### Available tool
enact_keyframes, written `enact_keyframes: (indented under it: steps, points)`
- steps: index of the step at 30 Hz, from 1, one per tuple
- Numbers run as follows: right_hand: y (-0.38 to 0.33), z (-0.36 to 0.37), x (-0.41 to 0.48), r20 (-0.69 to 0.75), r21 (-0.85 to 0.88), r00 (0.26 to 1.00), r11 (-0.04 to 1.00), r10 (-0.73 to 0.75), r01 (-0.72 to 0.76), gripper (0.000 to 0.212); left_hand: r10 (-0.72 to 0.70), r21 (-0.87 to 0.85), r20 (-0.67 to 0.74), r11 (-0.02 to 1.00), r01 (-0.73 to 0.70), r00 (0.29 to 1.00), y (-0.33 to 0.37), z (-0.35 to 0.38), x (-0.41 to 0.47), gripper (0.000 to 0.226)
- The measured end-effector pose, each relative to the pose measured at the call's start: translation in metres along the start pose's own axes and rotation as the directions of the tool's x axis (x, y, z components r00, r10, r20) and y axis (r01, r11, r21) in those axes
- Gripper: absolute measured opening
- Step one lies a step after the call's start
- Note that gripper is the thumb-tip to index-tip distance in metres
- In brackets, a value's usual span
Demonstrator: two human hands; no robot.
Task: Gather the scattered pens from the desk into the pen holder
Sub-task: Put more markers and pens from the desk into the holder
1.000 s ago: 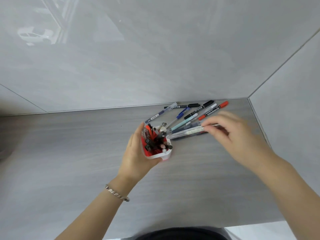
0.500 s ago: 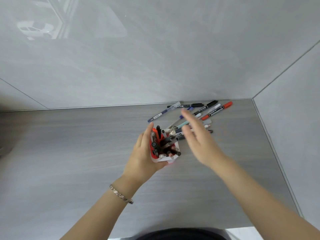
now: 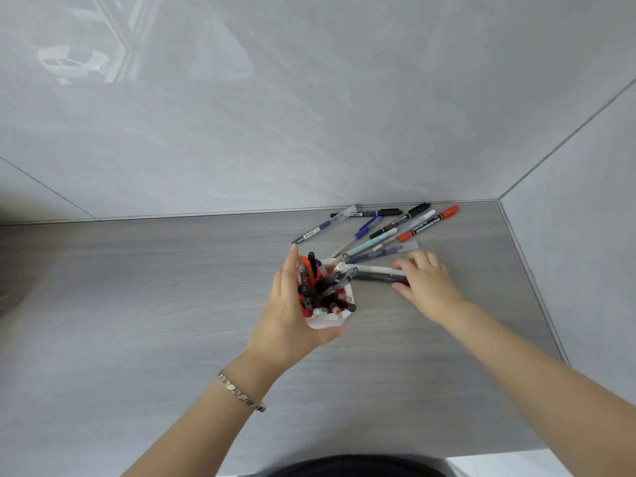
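Left hand [image 3: 292, 315] grips pen holder [image 3: 328, 321], right hand [image 3: 426, 287] at two pens.
Holder is full of pens and tilted. Right fingers [image 3: 414, 263] and thumb curve round the ends of a white pen [image 3: 375, 269] and a dark pen [image 3: 377, 277]; blurred, can't tell if gripped. Loose pens [image 3: 395, 232] lie on the desk [image 3: 172, 287] just behind, by the wall.

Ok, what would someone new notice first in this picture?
A white-and-red pen holder, crammed full, is gripped by the left hand over the middle of the desk. Behind it, loose pens fan out toward the far right corner, and the right hand touches the nearest ones.
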State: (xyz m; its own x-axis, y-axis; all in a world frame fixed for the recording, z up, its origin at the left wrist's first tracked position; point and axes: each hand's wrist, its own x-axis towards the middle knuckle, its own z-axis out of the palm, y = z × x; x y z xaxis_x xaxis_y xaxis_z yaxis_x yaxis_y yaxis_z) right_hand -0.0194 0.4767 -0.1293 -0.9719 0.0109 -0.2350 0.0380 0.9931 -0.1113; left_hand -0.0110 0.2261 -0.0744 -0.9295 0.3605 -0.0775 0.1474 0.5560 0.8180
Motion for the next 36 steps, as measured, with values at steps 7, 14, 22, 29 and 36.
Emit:
enact_keyframes:
  steps: [7, 14, 22, 29, 36]
  points:
    - [-0.006, 0.019, -0.044, -0.013, -0.114, 1.000, 0.993, -0.024, 0.022, 0.044, 0.235, 0.327, -0.108, 0.926, -0.189, 0.966, 0.016, 0.003, 0.016, 0.087]
    - [-0.007, -0.006, -0.078, 0.206, 0.376, 0.971, 0.906, 0.121, -0.193, 0.018, 0.275, 0.293, -0.105, 0.927, -0.234, 0.956, 0.014, 0.000, 0.028, 0.039]
    - [-0.037, -0.102, -0.090, 0.041, 0.682, 0.995, 0.725, 0.096, -0.098, 0.025, 0.128, 0.004, -0.066, 0.992, -0.128, 0.990, 0.008, -0.006, 0.022, 0.038]
    - [-0.082, -0.126, -0.047, 0.174, 0.446, 0.980, 0.895, -0.094, 0.006, 0.022, 0.101, -0.074, 0.010, 0.992, -0.100, 0.995, 0.005, -0.013, 0.010, 0.102]
    - [-0.107, -0.114, -0.028, -0.231, 0.601, 0.969, 0.796, 0.091, 0.069, 0.008, -0.119, -0.129, -0.004, 0.985, 0.117, 0.993, -0.002, -0.013, 0.003, 0.105]
